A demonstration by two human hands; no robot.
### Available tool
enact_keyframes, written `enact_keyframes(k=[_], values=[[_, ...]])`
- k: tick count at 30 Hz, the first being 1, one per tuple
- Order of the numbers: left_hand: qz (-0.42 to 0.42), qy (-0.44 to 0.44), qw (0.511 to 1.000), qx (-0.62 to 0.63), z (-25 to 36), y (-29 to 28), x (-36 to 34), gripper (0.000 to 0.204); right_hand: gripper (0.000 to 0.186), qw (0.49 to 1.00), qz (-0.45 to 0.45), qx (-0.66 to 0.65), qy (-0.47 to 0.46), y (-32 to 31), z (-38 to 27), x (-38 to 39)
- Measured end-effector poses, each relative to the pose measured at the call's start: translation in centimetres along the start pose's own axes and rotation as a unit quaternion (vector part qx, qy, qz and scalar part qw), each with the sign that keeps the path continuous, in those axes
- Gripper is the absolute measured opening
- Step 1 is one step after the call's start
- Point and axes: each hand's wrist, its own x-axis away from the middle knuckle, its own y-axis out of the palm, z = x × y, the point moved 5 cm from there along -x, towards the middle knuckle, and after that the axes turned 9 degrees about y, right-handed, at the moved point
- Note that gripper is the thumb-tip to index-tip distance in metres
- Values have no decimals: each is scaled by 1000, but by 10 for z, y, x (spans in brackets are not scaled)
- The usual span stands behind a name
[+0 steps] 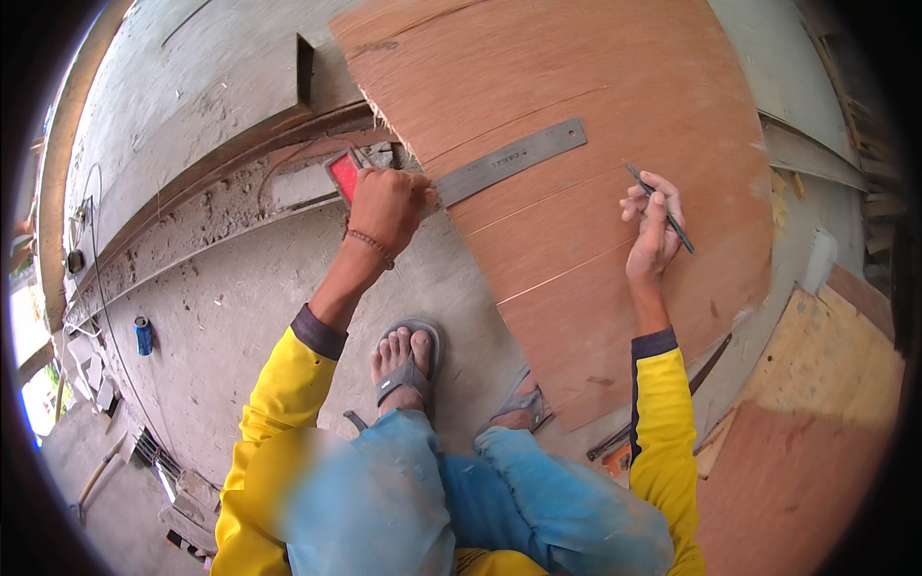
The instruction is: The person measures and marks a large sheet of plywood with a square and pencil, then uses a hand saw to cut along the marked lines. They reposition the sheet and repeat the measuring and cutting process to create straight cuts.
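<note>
Square (519,157), one, held in left grip (386,204); dark pencil (681,233), one, held in right grip (654,228).

One left hand (389,204), one right hand (653,238): two hands in all. Yellow sleeves (283,384), two. Bracelet (373,247), one. Metal ruler (514,159), one. Pencil (680,231), one. Large plywood sheets (595,67), at least two; exact count toward the lower right unclear. Feet (392,360), two. Sandals (403,376), two, making one pair. Blue trouser legs (384,490), two. Blue can (143,336), one.
</note>
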Motion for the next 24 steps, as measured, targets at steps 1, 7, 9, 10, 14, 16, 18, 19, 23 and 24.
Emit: enact_keyframes(k=[1, 7, 9, 10, 14, 16, 18, 19, 23, 24], values=[[-7, -3, 1000, 5, 0, 2, -2, 13, 32, 1000, -10, -1, -4, 3, -6, -4], [-36, -37, 998, 23, -2, 0, -1, 14, 27, 997, -71, 22, -22, 30, -20, -43], [-34, -36, 998, 27, 0, -1, -3, 14, 25, 996, -85, 31, -16, 40, -21, -51], [-33, -37, 998, 29, 0, -2, -3, 13, 25, 996, -85, 41, -8, 44, -18, -52], [-38, -47, 997, 42, 0, -4, -4, 13, 24, 995, -77, 65, -4, 49, -14, -55], [-46, -39, 997, 43, 0, -3, -4, 13, 24, 996, -62, 67, -17, 51, -15, -54], [-41, -40, 997, 46, 0, -3, -3, 13, 24, 993, -68, 93, -17, 52, -16, -54], [-38, -41, 997, 48, 0, -3, -3, 13, 24, 992, -71, 106, -18, 53, -16, -53], [-48, -60, 996, 48, -2, -2, -3, 12, 26, 991, -75, 108, -34, 56, -16, -51], [-46, -60, 996, 50, -3, -2, -3, 12, 26, 990, -75, 111, -35, 56, -16, -51]])
